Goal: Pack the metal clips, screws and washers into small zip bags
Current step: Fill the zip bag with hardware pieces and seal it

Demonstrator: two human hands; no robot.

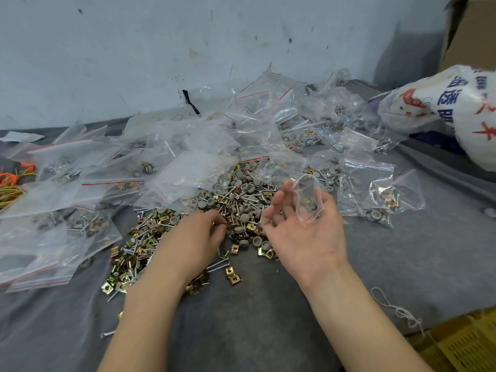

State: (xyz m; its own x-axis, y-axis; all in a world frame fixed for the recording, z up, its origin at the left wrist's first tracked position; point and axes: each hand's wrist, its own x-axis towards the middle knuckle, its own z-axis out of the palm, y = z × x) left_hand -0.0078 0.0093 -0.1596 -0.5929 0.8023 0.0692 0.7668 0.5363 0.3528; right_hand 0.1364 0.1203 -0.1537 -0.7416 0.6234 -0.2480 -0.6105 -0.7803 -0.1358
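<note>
A loose pile of brass-coloured metal clips, screws and grey washers [243,196] lies on the grey cloth in the middle. My left hand [197,234] reaches into the pile's near side, palm down and fingers curled, pinching a small metal clip [226,224] at its fingertips. My right hand [303,232] is palm up just right of the pile. It holds a small clear zip bag [308,196] with its mouth open between thumb and fingers. A few small pieces show inside the bag.
Filled zip bags [375,194] lie to the right, and many more bags [67,183] spread left and behind the pile. A white printed sack [442,108] and cardboard box [472,28] stand at right. A yellow crate [461,345] sits bottom right; orange cords [10,179] lie far left.
</note>
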